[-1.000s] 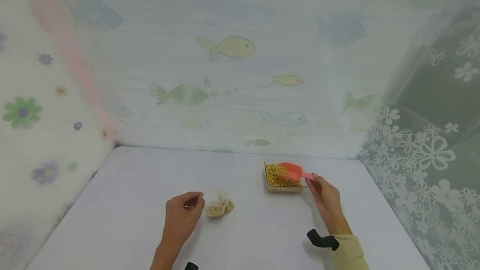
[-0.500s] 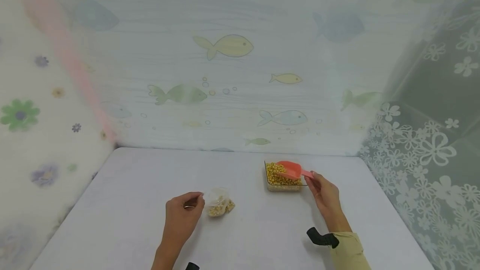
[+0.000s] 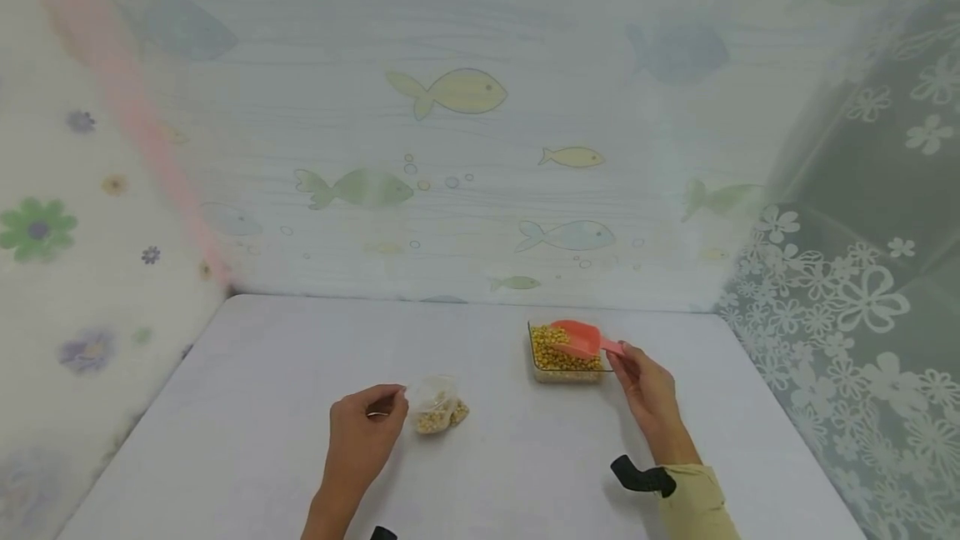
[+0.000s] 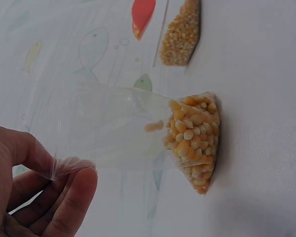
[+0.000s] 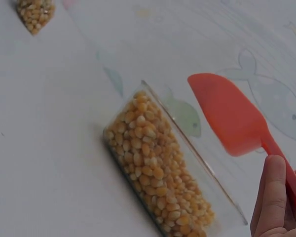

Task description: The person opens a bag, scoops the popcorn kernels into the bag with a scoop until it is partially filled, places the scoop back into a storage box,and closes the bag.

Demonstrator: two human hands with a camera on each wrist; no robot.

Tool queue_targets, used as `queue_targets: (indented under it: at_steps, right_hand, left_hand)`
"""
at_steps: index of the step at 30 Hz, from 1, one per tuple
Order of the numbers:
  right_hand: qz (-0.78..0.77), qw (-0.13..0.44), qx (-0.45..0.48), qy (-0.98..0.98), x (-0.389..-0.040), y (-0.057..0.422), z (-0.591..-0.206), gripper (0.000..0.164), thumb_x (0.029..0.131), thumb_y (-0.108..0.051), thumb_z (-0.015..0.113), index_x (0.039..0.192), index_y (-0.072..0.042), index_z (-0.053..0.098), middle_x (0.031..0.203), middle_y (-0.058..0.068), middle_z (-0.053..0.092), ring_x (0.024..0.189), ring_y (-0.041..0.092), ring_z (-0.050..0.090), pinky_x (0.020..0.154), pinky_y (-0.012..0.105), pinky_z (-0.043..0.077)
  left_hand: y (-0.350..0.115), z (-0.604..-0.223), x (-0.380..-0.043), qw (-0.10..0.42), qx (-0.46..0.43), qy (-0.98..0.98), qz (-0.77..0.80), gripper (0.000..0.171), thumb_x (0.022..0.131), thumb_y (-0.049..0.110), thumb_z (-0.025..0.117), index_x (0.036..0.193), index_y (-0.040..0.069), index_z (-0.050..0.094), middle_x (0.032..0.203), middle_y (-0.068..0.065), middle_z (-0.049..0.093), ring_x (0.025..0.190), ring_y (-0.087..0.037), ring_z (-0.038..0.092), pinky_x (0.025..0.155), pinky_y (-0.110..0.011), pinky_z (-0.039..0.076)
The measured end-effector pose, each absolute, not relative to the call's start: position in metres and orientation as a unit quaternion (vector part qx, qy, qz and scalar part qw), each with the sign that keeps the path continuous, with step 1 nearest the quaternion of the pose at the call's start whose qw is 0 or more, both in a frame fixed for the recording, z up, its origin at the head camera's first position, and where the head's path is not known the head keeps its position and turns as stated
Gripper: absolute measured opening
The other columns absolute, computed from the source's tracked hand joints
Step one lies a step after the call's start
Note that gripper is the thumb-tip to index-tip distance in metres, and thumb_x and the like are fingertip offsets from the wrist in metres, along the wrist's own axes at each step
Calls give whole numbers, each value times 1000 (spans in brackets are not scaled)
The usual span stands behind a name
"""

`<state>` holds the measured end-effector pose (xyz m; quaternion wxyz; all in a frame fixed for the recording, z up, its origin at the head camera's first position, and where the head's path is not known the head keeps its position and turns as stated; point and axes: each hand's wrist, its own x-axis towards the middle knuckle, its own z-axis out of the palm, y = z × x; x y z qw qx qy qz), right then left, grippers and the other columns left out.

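A pale curtain (image 3: 480, 40) printed with fish rises behind a white table (image 3: 262, 407). Over the tabletop, the person's forearms reach in from the lower edge of the head view. The left one leans forward and slightly right; its left hand (image 3: 366, 433) bends at the wrist so the fingers point sideways to the right, thumb and fingertip pressed together on thin plastic. The right one, in a yellowish sleeve (image 3: 696, 500), slants forward and left, and its right hand (image 3: 651, 394) is closed around a handle (image 5: 272, 147), one digit lying along it. A curved black piece (image 3: 637, 477) sits beside the right wrist.

A clear rectangular container (image 3: 567, 377) stands on the table toward the far side, in front of and left of the right hand. Nearer the person, between the hands, a transparent bag (image 3: 435, 394) rests on its filled bottom, its upper edge pulled toward the left hand that pinches it. The red scoop (image 3: 581, 340) is held tilted above the container, its bowl apart from the rim. Smallest are the yellow kernels (image 5: 148, 168), filling the container, bunched in the bag's base, and a few showing at the scoop's edge.
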<state>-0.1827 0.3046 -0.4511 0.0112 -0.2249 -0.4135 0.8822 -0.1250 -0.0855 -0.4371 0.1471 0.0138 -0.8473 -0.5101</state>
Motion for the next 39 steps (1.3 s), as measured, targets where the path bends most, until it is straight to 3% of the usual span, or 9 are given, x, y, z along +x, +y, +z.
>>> queue_targets:
  at_steps: [10,21,30,39]
  right_hand:
    - [886,9,-215,-410,-182,300,-449,20,104,-12,58,93,-12,74,97,1,73,95,8,72,93,20,53]
    - [892,7,-216,-397,-179,295,-440,12,103,-12,59,105,-8,70,100,2,72,97,10,71,96,21,52]
    - [890,4,-202,-409,-176,288,-434,19,104,-13,57,95,-12,74,99,0,72,94,8,70,93,19,53]
    - [882,-7,-169,-441,-169,271,-430,16,104,-14,57,102,-10,72,99,1,71,93,9,70,92,21,54]
  left_hand:
    - [-86,-435,-124,142,16,-845,-515,12,89,-1,69,96,1,79,85,-6,76,75,-12,71,62,-21,57]
    - [-84,-434,-124,133,19,-843,-520,12,91,2,69,98,2,79,86,-5,76,76,-13,71,63,-21,57]
    - [-82,-433,-124,128,22,-845,-519,13,91,2,69,99,1,79,87,-6,76,78,-13,71,63,-21,57]
    - [-82,-431,-122,126,14,-840,-528,13,91,0,68,99,-1,78,87,-9,76,77,-13,71,63,-20,57]
